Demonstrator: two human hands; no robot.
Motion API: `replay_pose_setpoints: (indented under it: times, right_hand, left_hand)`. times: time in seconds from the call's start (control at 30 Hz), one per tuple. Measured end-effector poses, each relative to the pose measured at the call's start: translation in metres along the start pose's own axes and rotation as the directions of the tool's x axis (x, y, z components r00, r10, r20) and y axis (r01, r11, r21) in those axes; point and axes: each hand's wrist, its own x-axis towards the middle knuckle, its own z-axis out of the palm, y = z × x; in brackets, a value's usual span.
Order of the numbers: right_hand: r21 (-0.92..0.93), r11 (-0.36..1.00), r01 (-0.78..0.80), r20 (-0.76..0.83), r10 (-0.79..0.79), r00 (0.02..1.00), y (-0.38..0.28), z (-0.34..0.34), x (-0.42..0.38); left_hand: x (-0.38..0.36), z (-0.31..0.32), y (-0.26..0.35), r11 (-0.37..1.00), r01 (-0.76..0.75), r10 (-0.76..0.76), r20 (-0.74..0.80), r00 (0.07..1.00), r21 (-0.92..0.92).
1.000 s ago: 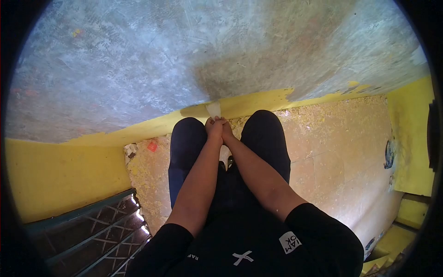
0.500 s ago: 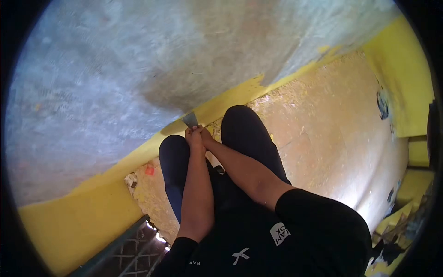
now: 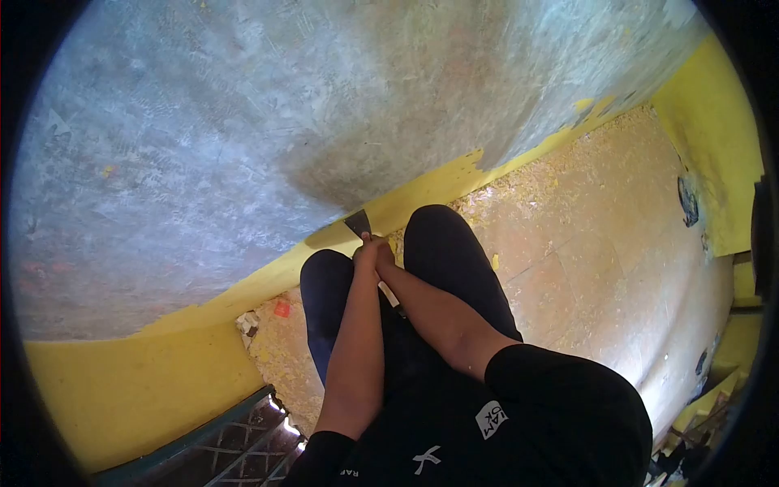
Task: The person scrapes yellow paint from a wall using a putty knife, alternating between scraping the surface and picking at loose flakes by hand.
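Observation:
A scraper (image 3: 358, 222) with a flat dark blade rests against the lower wall, at the line between the bare grey surface (image 3: 203, 162) and the remaining yellow paint (image 3: 430, 183). Both of my hands are closed round its handle, close together between my knees. My left hand (image 3: 366, 253) is on the left side of the grip and my right hand (image 3: 384, 252) on the right side. The pale end of the handle (image 3: 389, 295) shows below them, between my forearms.
Paint flakes lie over the tan floor (image 3: 584, 227), thickest along the wall's foot. A red piece (image 3: 282, 309) and whitish rubble (image 3: 247, 323) lie left of my knees. A dark metal grille (image 3: 243, 442) stands at lower left, a dark bundle (image 3: 687, 201) at right.
The view has shifted, so the wall, floor and my knees appear lower and further right. My hands still grip the scraper, whose blade now looks more tilted to the left.

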Motion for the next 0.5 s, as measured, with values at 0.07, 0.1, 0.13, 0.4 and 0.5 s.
replay_pose_setpoints:
  times: [0.07, 0.1, 0.13, 0.4, 0.5]
  right_hand:
    - [0.075, 0.997, 0.021, -0.055, -0.017, 0.998, -0.021, -0.001, -0.014]
    - [0.146, 0.989, 0.032, -0.113, -0.016, 0.993, -0.034, -0.003, -0.03]
    - [0.216, 0.975, 0.044, -0.171, -0.007, 0.985, -0.048, -0.007, -0.049]
    - [0.443, 0.837, 0.323, -0.236, -0.238, 0.942, -0.068, -0.034, -0.075]
    - [0.386, 0.848, 0.364, -0.164, -0.325, 0.931, -0.056, -0.034, -0.058]
  left_hand:
    - [0.063, -0.017, -0.023, 0.934, -0.326, 0.325, 0.03, 0.945, 0.149]
    - [0.052, -0.014, -0.022, 0.932, -0.329, 0.329, 0.024, 0.944, 0.153]
    - [0.031, -0.007, -0.02, 0.915, -0.375, 0.374, 0.035, 0.927, 0.147]
    - [0.025, 0.003, -0.02, 0.881, -0.47, 0.468, 0.047, 0.882, 0.056]
    - [0.004, 0.01, -0.001, 0.831, -0.498, 0.534, 0.101, 0.84, -0.248]
